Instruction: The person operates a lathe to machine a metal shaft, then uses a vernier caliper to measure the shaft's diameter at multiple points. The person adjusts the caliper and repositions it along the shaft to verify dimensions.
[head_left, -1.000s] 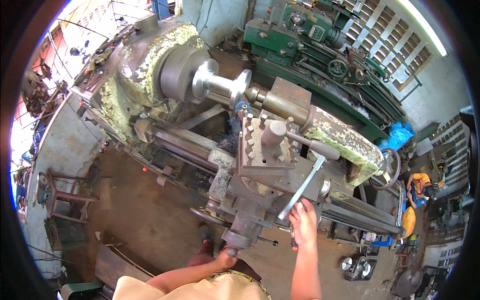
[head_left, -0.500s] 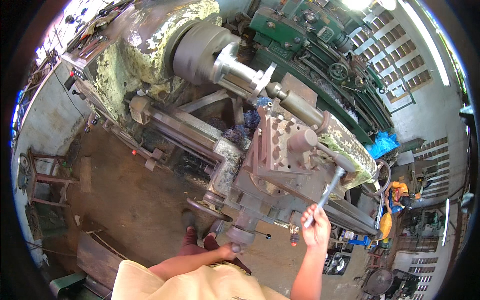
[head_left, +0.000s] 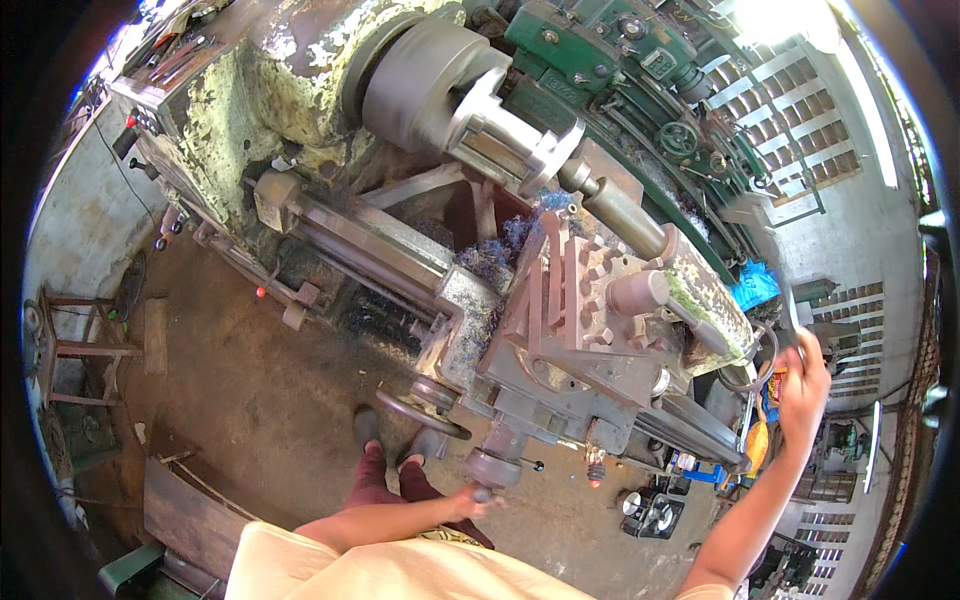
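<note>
fingers of the right hand (head_left: 803, 388) wrap tight around the shaft of a long metal wrench (head_left: 785, 290), lifted clear of the lathe (head_left: 300, 130) at the right edge of the view, well apart from the tool post (head_left: 585, 295). the wrench's bar runs up and to the left from the fist, its head blurred against the bright window wall. the left hand (head_left: 472, 498) sits low, its fingers curled onto the small crank handle (head_left: 493, 470) at the front of the carriage apron, just right of the larger handwheel (head_left: 420, 410). blue-purple metal swarf (head_left: 500, 255) lies heaped on the bed between the chuck (head_left: 440, 80) and the tool post. the tailstock (head_left: 690, 290), flaked with green paint, sits just right of the tool post. the person's two feet (head_left: 385, 455) stand on the stained concrete floor (head_left: 240, 370) beside the machine.
</note>
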